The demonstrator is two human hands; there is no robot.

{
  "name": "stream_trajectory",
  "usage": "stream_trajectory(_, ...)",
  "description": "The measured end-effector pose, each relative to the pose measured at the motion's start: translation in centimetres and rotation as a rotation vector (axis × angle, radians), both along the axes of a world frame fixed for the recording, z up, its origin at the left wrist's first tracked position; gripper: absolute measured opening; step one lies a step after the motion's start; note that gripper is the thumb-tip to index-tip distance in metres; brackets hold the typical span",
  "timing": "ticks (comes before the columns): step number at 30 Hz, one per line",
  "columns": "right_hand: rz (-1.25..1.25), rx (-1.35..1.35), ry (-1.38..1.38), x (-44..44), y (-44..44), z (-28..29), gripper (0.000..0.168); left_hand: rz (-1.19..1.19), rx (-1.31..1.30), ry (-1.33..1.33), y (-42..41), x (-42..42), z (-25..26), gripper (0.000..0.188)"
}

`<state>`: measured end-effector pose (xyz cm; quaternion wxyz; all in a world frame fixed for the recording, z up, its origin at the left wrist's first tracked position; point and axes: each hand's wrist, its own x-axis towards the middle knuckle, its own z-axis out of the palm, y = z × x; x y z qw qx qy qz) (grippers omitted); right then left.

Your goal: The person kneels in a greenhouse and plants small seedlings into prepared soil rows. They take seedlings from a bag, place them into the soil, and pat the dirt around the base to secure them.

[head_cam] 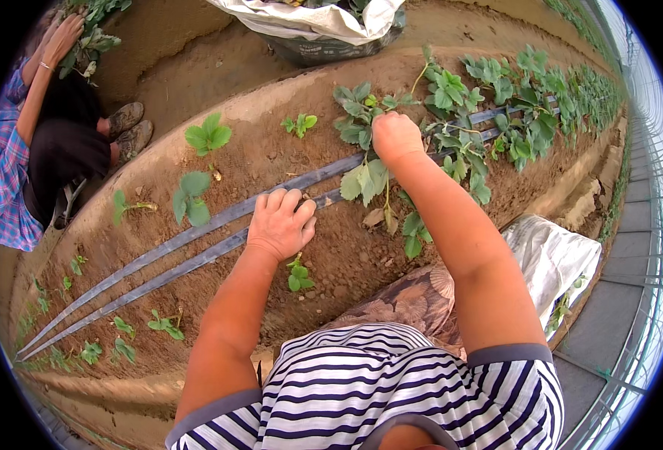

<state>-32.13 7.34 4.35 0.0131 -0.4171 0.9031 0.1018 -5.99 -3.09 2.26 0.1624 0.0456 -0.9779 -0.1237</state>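
Amid the leaves of a strawberry plant (359,138), my right hand (396,135) is closed in a fist around part of it. Leaves stick out above and below the fist, and the gripped stems are hidden under it. My left hand (282,222) rests lower on the soil bed, over the two flat drip tapes (196,228), knuckles up and fingers bent. Whether anything lies under those fingers cannot be seen. A small strawberry seedling (299,277) grows just below my left wrist. Dry brown leaves (385,218) hang under the plant at my right hand.
Dense strawberry plants (528,107) fill the bed to the right; small ones (208,135) are scattered left. A white sack (320,28) holding leaves stands beyond the bed. Another white bag (556,259) lies by my right arm. A crouching person (16,163) handles leaves at upper left.
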Motion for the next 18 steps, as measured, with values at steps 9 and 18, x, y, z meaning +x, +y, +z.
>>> stream_trajectory(9,0.019,-0.100,-0.220,0.8,1.6,0.8,0.014,-0.001,-0.016,-0.014,0.1,-0.1,0.3,0.035)
stream_trajectory(18,-0.060,-0.425,-0.147,-1.9,2.8,0.7,0.019,-0.001,-0.019,-0.029,0.1,-0.2,0.3,0.035)
